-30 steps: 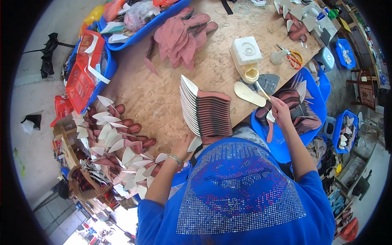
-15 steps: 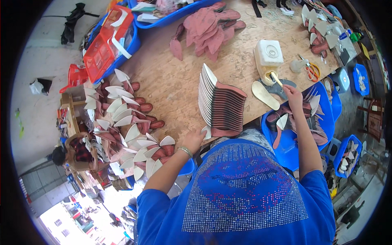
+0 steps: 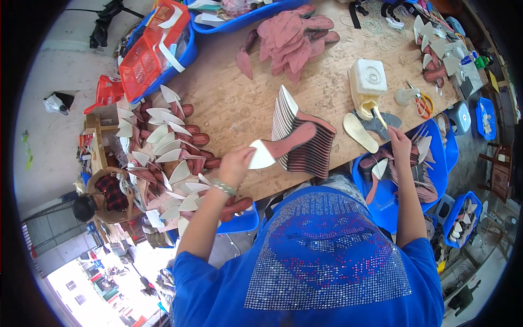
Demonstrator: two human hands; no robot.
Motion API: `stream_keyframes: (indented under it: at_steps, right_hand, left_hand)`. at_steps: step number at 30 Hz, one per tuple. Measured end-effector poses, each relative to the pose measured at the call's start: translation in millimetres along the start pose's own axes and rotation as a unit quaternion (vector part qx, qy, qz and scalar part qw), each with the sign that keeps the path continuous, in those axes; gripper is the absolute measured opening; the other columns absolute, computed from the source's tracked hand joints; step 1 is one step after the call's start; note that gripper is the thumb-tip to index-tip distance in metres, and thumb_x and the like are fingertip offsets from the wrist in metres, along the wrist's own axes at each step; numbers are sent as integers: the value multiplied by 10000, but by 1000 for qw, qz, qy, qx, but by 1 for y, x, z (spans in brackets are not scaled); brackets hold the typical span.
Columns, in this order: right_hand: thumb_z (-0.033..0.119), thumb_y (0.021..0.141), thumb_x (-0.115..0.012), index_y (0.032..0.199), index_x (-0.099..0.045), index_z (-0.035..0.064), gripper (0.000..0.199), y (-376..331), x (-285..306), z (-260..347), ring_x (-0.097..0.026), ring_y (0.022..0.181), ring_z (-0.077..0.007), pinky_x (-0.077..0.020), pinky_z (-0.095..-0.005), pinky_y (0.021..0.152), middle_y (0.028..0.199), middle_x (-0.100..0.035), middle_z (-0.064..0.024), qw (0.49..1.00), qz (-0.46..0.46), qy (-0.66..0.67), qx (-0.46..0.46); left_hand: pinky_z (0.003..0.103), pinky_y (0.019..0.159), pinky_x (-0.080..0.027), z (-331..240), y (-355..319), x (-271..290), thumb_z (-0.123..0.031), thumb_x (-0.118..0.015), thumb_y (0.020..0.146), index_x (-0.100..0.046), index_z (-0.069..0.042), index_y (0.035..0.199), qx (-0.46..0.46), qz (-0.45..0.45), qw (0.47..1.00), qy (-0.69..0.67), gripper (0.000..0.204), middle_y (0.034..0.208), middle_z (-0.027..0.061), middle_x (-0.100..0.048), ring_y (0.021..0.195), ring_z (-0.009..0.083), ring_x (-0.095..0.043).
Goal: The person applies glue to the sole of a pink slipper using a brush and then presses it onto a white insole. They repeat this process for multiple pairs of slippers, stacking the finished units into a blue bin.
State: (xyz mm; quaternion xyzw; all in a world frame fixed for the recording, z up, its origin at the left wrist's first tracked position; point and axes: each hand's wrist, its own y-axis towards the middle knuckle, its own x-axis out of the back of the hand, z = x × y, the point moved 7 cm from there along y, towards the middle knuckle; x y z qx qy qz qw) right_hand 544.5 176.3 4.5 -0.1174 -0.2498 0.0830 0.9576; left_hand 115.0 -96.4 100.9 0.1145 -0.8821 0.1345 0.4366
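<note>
My left hand (image 3: pixel 234 167) grips a reddish insole (image 3: pixel 297 139) by its white pointed end, raised over the near part of a fanned row of like insoles (image 3: pixel 318 159). Its rounded reddish end points right, over the row. Closed round the handle of a brush (image 3: pixel 380 117), my right hand (image 3: pixel 401 146) is at the table's near edge. The brush tip reaches into the cut opening of a whitish plastic jug (image 3: pixel 368 82) with pale glue-like stuff at its mouth. A cream insole (image 3: pixel 359 132) and a dark grey sole-shaped piece (image 3: pixel 390 120) lie beside the jug.
Overlapping insoles (image 3: pixel 180 143) cover the table's left side. At the back is a heap of reddish pieces (image 3: pixel 294 41). Scissors with orange handles (image 3: pixel 424 106) lie right of the jug. A blue tub (image 3: pixel 381 203) with insoles stands by my right arm. A person (image 3: pixel 109 197) sits far left.
My left hand has picked an insole off the near end of the row and lifted it up and leftward. My right hand stays on the brush at the jug. The view has shifted slightly.
</note>
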Motion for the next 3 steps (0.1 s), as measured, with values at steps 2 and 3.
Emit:
stream_keyframes:
  at_steps: [2,3]
  right_hand:
    - [165,871,-637,1046,-686,1,245,-2,-1,1,-569,813,-61,-448,-205,739,904,-678,-13,1000,3,2,5]
    - [165,871,-637,1046,-686,1,245,4,-7,2,-569,813,-61,-448,-205,739,904,-678,-13,1000,6,5,8]
  left_hand:
    - [398,722,-488,4,7,-28,-262,-597,873,-678,-57,999,60,39,997,28,254,883,187,-640,807,336,-618]
    - [391,762,-480,4,12,-32,-250,-595,874,-676,-49,999,55,57,997,26,251,918,186,-643,846,329,-616]
